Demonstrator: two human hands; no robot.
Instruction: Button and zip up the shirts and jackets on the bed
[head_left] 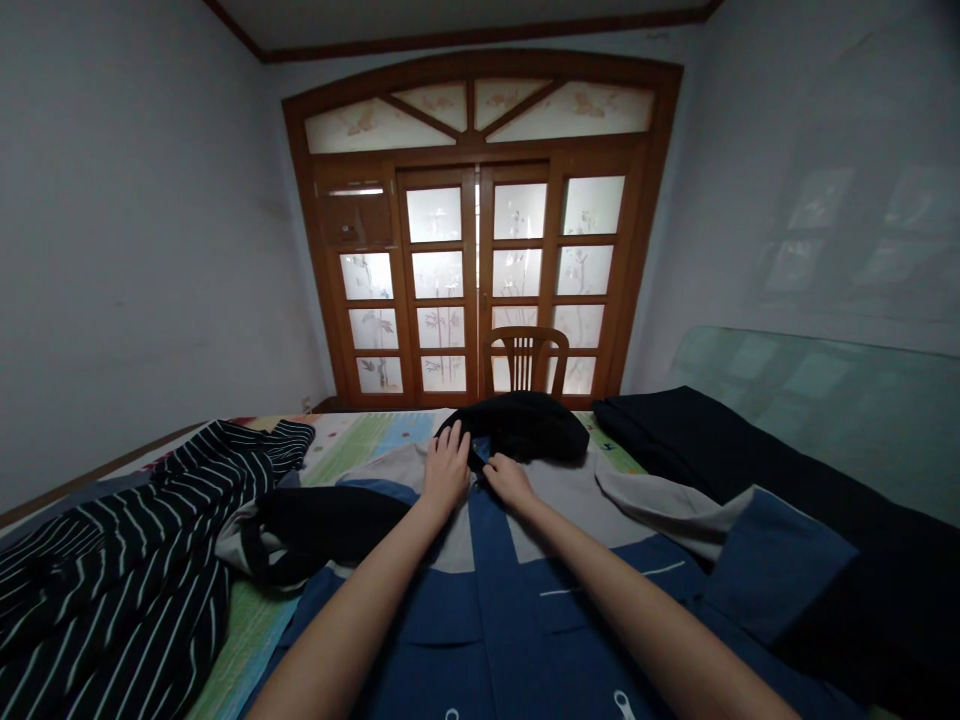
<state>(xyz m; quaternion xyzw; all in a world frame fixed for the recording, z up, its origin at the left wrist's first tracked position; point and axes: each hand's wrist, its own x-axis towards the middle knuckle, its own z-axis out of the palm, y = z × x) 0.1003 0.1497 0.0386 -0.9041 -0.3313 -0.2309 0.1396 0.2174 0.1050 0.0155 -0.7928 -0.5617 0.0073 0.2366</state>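
A blue and grey hooded jacket (442, 605) lies front side up on the bed, its black hood (536, 425) spread toward the far edge. At the left of the neck opening, my left hand (447, 468) rests on the fabric with its fingers stretched out. My right hand (508, 482) is closed on the collar at the top of the front placket, its fingers curled in. One sleeve, with a black part (330, 525), is folded out to the left. The other sleeve (780, 560), grey and blue, extends to the right. White zipper pulls (622, 703) show near the bottom.
A black and white striped garment (142, 560) lies crumpled on the left. Folded black cloth (720, 450) lies along the right, beside a pale green headboard-like panel (825, 385). A wooden chair (529, 345) stands beyond the bed, before glazed wooden doors (474, 290).
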